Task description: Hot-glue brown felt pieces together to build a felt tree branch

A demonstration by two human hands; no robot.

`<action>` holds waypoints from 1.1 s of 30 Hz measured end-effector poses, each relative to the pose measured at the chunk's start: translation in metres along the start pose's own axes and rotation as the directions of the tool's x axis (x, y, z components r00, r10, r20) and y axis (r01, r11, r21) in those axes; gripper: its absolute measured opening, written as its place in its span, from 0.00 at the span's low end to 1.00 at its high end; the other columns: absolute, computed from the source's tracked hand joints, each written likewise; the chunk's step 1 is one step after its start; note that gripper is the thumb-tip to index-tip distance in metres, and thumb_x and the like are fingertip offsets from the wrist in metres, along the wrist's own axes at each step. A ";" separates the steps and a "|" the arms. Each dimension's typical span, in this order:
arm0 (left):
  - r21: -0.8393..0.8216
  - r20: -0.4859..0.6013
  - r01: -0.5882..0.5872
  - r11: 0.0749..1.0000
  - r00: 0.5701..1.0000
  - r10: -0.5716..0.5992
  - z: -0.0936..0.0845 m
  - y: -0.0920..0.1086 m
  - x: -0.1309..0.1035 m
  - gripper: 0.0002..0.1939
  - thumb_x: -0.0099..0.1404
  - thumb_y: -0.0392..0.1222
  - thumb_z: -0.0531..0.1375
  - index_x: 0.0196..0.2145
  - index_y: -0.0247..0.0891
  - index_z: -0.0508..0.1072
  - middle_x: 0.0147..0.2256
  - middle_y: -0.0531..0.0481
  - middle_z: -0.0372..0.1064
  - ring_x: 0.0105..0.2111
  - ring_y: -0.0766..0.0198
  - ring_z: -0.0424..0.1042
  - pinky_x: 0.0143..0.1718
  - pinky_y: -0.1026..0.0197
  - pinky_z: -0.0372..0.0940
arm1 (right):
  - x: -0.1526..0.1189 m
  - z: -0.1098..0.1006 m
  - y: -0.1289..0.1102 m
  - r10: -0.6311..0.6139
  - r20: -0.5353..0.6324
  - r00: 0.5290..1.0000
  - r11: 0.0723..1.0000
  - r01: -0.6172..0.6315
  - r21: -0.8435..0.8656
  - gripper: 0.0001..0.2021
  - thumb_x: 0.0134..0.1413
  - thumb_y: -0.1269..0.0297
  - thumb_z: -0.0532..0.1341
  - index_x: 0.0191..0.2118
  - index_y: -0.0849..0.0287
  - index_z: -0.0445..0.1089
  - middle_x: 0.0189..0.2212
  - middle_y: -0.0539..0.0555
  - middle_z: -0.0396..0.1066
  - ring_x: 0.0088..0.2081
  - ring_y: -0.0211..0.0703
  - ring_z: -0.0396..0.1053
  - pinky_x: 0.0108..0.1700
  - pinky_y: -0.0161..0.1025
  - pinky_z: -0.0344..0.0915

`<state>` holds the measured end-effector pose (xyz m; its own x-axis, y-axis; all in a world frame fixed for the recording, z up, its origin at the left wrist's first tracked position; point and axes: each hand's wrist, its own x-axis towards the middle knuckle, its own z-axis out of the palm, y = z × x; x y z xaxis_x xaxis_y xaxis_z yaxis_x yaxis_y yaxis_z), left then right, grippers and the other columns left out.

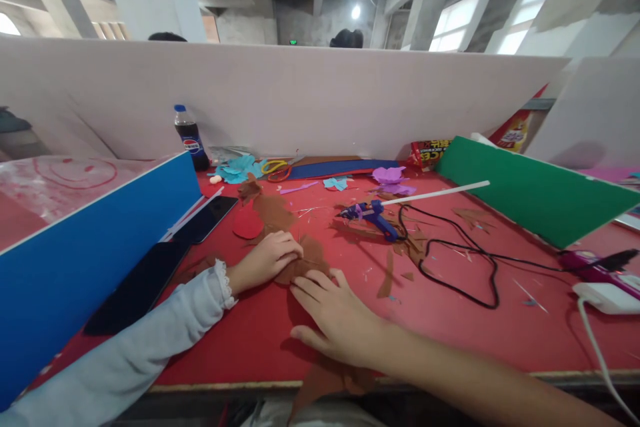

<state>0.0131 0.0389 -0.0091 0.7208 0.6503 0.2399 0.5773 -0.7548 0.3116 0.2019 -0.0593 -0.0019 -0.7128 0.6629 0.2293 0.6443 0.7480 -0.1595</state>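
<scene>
A brown felt-like piece (313,255), cut in a rounded shape, lies on the red tabletop (400,347). My left hand (267,259) has its fingers closed together over the piece's left side, and part of it is hidden beneath them. My right hand (337,313) reaches in from the front right, fingers stretched and thumb apart, its fingertips resting on the piece's near edge. Behind my left hand are a red disc (249,222) and another brown piece (273,211). A torn brown scrap (325,383) hangs over the table's front edge under my right wrist.
A blue glue gun (377,219) with a white glue stick (440,192) lies right of centre, its black cable (487,300) looping rightward. Blue (100,260) and green (530,193) boards flank the workspace. Dark phones (207,220), a cola bottle (190,140) and scissors (280,170) lie farther back.
</scene>
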 end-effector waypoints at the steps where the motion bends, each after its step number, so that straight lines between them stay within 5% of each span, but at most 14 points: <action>1: 0.008 -0.003 -0.001 1.000 1.000 0.001 0.001 0.000 0.000 0.11 0.66 0.40 0.48 0.36 0.39 0.70 0.35 0.49 0.65 0.38 0.63 0.62 0.42 0.61 0.56 | 0.000 -0.001 0.000 -0.001 0.003 1.000 1.000 0.001 0.007 0.23 0.58 0.51 0.51 0.53 0.60 0.59 0.49 0.59 0.65 0.51 0.51 0.56 0.50 0.50 0.49; 14: 0.035 -0.009 0.002 0.999 1.000 -0.002 0.004 0.001 0.000 0.10 0.66 0.37 0.48 0.36 0.37 0.69 0.35 0.49 0.62 0.37 0.64 0.62 0.40 0.64 0.57 | 0.001 -0.007 0.007 0.035 -0.008 0.999 0.986 -0.033 0.166 0.18 0.59 0.58 0.51 0.53 0.56 0.58 0.48 0.55 0.66 0.49 0.45 0.57 0.49 0.45 0.46; 20: 0.010 -0.022 -0.014 1.000 1.000 0.015 0.004 0.002 0.000 0.11 0.66 0.37 0.48 0.37 0.38 0.70 0.35 0.49 0.60 0.36 0.65 0.62 0.38 0.65 0.58 | 0.008 -0.007 0.045 0.231 -0.159 0.960 0.972 -0.221 0.076 0.10 0.57 0.73 0.49 0.41 0.58 0.66 0.39 0.53 0.68 0.42 0.43 0.59 0.41 0.41 0.47; 24: 0.020 -0.019 -0.015 1.000 1.000 0.016 0.002 0.004 0.000 0.11 0.66 0.36 0.47 0.37 0.37 0.69 0.35 0.48 0.61 0.36 0.65 0.62 0.39 0.64 0.59 | 0.011 -0.004 0.062 0.223 -0.146 0.964 0.975 -0.223 0.019 0.08 0.56 0.71 0.52 0.38 0.57 0.67 0.38 0.54 0.68 0.43 0.45 0.58 0.42 0.42 0.46; 33: 0.083 -0.032 0.010 0.997 0.999 -0.008 0.006 0.002 0.001 0.09 0.67 0.37 0.48 0.35 0.37 0.67 0.34 0.49 0.64 0.36 0.63 0.63 0.40 0.61 0.57 | 0.011 0.002 0.063 0.231 -0.139 0.963 0.972 -0.223 0.076 0.10 0.52 0.64 0.57 0.42 0.55 0.66 0.41 0.54 0.70 0.45 0.47 0.58 0.44 0.44 0.44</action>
<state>0.0170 0.0373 -0.0142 0.7038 0.6585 0.2666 0.6143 -0.7526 0.2370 0.2337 -0.0046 -0.0110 -0.4985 0.8065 0.3178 0.7639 0.5820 -0.2787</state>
